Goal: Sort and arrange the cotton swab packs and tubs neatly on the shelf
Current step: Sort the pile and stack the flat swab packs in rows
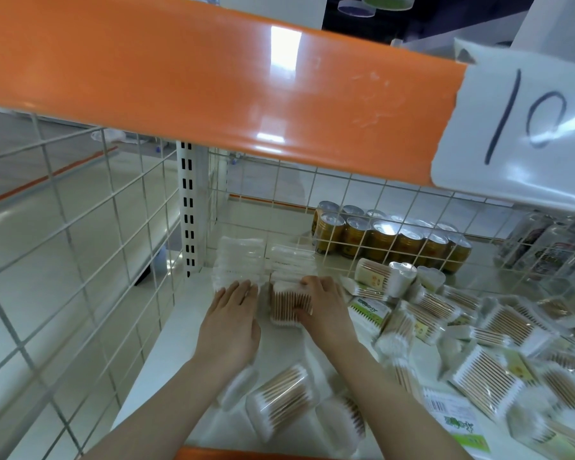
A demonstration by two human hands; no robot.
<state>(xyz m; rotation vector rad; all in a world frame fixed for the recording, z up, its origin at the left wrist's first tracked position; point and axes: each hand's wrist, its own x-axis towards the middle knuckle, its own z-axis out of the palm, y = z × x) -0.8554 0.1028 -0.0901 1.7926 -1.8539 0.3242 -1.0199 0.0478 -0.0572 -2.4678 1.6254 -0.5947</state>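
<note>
On the shelf [180,330], two rows of packs run back toward the rear grid [346,194] — the left row [238,260] beside the post [189,207], the right row [291,260] just beside it. The left hand [233,322] rests at the front of the left row; the right hand [322,307] holds a pack [287,305] at the front of the right row. Tubs [279,403] lie near the front edge between the forearms, a loose heap of packs [478,333] spreads to the right, and cans [389,240] stand behind the grid — all under an upper shelf edge [213,78].

Glossy orange shelf edge strip [213,84]; beneath it, white wire grid [80,227], gold drink cans [389,242], tan-stemmed white-tipped cotton swab packs [498,323].
</note>
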